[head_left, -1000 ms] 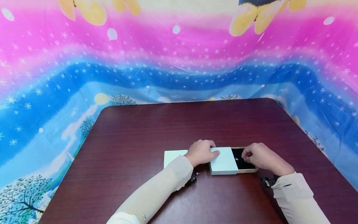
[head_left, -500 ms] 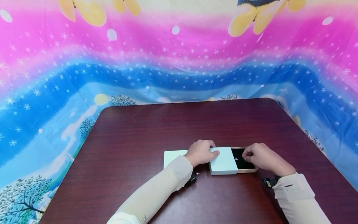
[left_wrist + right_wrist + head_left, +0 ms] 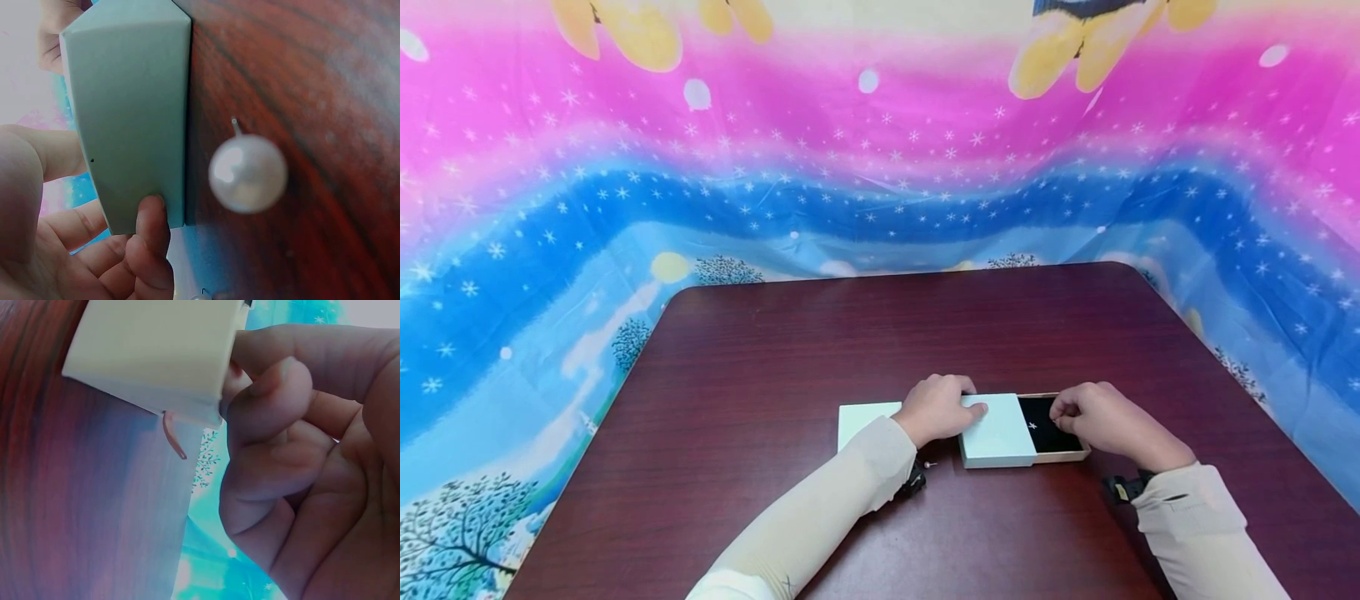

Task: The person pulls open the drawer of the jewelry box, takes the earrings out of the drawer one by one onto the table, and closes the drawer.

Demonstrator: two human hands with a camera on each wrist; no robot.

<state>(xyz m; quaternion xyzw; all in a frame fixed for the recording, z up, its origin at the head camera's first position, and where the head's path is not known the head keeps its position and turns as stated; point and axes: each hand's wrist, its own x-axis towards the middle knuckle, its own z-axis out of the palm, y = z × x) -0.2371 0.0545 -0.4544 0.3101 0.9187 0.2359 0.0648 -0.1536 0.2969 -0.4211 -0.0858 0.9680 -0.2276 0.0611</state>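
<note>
My left hand (image 3: 938, 408) grips the pale mint sleeve (image 3: 996, 429) of a slide-out jewelry box, thumb on top. In the left wrist view its fingers curl round the sleeve's near end. The drawer (image 3: 1062, 457) is partly pulled out to the right, and a small star-shaped ornament (image 3: 1033, 426) lies on its black lining (image 3: 1043, 437). My right hand (image 3: 1101, 421) has curled fingers bunched over the lining; their tips and anything between them are hidden. A pearl stud earring (image 3: 248, 174) lies on the table by the left wrist.
A second pale mint box (image 3: 863, 423) stands left, partly behind the left arm. A brown ribbon tab (image 3: 174, 436) hangs from the drawer's end. Another small pearl piece (image 3: 201, 297) shows at the left wrist view's bottom edge. A patterned cloth (image 3: 880, 167) surrounds the dark red table (image 3: 820, 333).
Almost nothing differs. Both hands and the box stay in place, with only a slight shift of the whole head view.
</note>
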